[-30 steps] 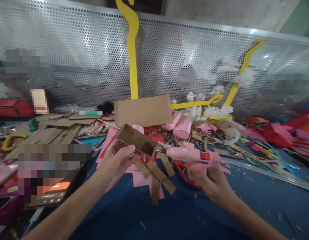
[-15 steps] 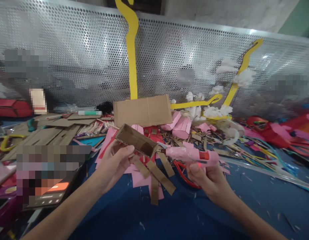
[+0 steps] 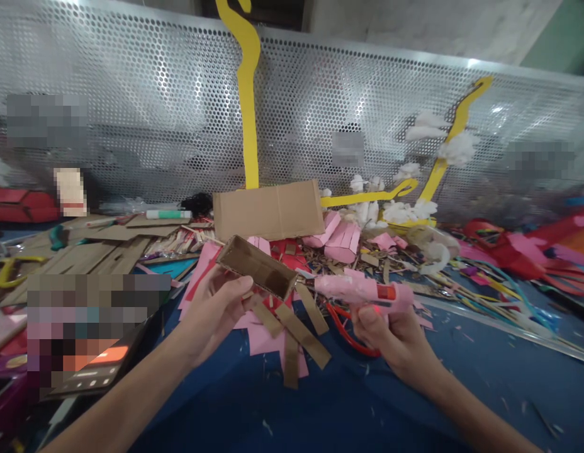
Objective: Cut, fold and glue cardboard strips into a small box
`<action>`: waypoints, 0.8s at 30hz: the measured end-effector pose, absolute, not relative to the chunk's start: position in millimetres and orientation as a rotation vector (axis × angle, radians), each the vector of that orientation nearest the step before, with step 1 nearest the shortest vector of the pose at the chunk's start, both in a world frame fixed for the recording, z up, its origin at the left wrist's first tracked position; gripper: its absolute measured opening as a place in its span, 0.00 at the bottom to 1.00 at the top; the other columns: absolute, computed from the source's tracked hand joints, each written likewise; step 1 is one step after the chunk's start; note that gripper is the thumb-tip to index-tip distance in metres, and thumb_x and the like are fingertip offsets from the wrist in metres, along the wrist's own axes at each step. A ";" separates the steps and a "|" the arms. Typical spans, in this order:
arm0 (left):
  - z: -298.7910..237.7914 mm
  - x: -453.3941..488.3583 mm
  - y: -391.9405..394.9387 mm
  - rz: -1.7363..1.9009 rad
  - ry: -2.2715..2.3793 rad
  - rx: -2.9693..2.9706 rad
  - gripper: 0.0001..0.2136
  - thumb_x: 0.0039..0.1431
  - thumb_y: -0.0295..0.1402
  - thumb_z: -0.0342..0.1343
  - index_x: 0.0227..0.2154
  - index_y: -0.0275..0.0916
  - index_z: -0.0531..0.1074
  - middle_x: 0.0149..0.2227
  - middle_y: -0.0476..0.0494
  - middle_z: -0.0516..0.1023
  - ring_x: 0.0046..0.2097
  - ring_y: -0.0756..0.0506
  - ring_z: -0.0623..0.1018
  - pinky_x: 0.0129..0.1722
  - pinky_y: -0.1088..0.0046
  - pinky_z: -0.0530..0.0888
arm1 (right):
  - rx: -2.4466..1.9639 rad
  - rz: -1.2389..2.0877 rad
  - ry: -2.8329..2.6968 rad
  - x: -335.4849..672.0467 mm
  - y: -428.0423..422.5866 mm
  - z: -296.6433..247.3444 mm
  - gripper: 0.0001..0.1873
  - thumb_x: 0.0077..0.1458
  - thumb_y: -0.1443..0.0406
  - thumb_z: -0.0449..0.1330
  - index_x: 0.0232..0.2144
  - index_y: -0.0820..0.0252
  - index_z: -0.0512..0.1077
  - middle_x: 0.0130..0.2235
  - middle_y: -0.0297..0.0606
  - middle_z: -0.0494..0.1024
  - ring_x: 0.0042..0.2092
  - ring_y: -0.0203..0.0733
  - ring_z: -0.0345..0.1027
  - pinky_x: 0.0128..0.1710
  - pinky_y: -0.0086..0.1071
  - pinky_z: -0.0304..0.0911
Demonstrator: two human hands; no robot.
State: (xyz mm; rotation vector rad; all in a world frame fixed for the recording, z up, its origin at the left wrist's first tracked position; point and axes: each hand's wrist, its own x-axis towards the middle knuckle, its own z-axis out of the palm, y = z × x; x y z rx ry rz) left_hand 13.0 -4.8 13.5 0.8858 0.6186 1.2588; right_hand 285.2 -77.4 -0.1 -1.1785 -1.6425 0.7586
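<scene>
My left hand point(image 3: 216, 308) is closed around a small open cardboard box point(image 3: 255, 267), held tilted above the blue table point(image 3: 320, 402). My right hand point(image 3: 391, 333) grips a pink glue gun point(image 3: 362, 290) whose nozzle points left at the box's right end, just short of it. Loose cardboard strips point(image 3: 292, 330) and pink paper scraps point(image 3: 261, 336) lie on the table under the box.
A folded cardboard sheet point(image 3: 269, 210) stands behind the box, with pink paper blocks point(image 3: 342, 238) beside it. Flat cardboard pieces point(image 3: 89, 248) lie at left, red-handled scissors point(image 3: 346, 327) under the glue gun. A perforated metal panel point(image 3: 131, 107) with yellow paper shapes point(image 3: 248, 100) closes the back.
The glue gun's nozzle has drawn back a little to the right of the box's end. The box and my left hand hold almost still.
</scene>
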 end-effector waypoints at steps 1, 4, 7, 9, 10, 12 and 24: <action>13.8 13.2 -4.8 1.259 0.616 0.885 0.12 0.50 0.29 0.72 0.37 0.41 0.78 0.42 0.46 0.84 0.43 0.45 0.83 0.46 0.69 0.81 | -1.175 0.766 -1.649 285.5 -77.7 -0.4 0.25 0.68 0.45 0.53 0.27 0.56 0.66 0.23 0.29 0.60 0.23 0.34 0.51 0.21 0.30 0.48; 14.7 13.5 -5.5 1.262 0.627 0.871 0.11 0.50 0.29 0.72 0.36 0.42 0.78 0.43 0.47 0.84 0.44 0.45 0.83 0.46 0.70 0.81 | -1.183 0.794 -1.673 287.2 -78.6 -3.3 0.26 0.68 0.45 0.53 0.27 0.56 0.64 0.23 0.27 0.57 0.24 0.34 0.48 0.22 0.30 0.46; 15.3 13.1 -6.5 1.261 0.624 0.872 0.11 0.50 0.29 0.72 0.36 0.41 0.78 0.42 0.46 0.84 0.43 0.45 0.83 0.46 0.69 0.81 | -1.193 0.802 -1.679 288.3 -79.3 -4.7 0.26 0.68 0.45 0.53 0.26 0.56 0.63 0.22 0.27 0.55 0.23 0.34 0.48 0.22 0.31 0.46; 14.9 12.7 -6.5 1.260 0.615 0.878 0.12 0.50 0.28 0.72 0.37 0.41 0.78 0.42 0.46 0.84 0.43 0.45 0.83 0.46 0.69 0.81 | -1.192 0.792 -1.666 288.0 -79.4 -3.6 0.26 0.68 0.45 0.53 0.25 0.55 0.61 0.23 0.27 0.55 0.23 0.34 0.49 0.22 0.31 0.47; 14.5 12.6 -6.2 1.260 0.611 0.880 0.12 0.50 0.28 0.72 0.37 0.41 0.78 0.42 0.46 0.84 0.43 0.45 0.83 0.46 0.69 0.81 | -1.191 0.786 -1.659 287.7 -79.4 -2.8 0.27 0.68 0.45 0.53 0.25 0.55 0.61 0.23 0.27 0.55 0.23 0.34 0.49 0.22 0.30 0.47; 13.7 12.6 -5.3 1.258 0.607 0.882 0.13 0.50 0.28 0.72 0.38 0.41 0.78 0.42 0.46 0.84 0.43 0.45 0.83 0.45 0.70 0.81 | -1.186 0.782 -1.662 287.0 -79.4 -1.5 0.26 0.68 0.45 0.52 0.25 0.55 0.62 0.23 0.27 0.55 0.23 0.34 0.48 0.21 0.30 0.48; 13.7 13.2 -5.1 1.270 0.625 0.868 0.13 0.50 0.29 0.72 0.38 0.41 0.78 0.44 0.45 0.84 0.44 0.44 0.83 0.44 0.69 0.82 | -1.147 0.773 -1.665 288.9 -78.5 -4.7 0.23 0.68 0.47 0.55 0.28 0.57 0.66 0.23 0.29 0.60 0.23 0.34 0.51 0.21 0.29 0.48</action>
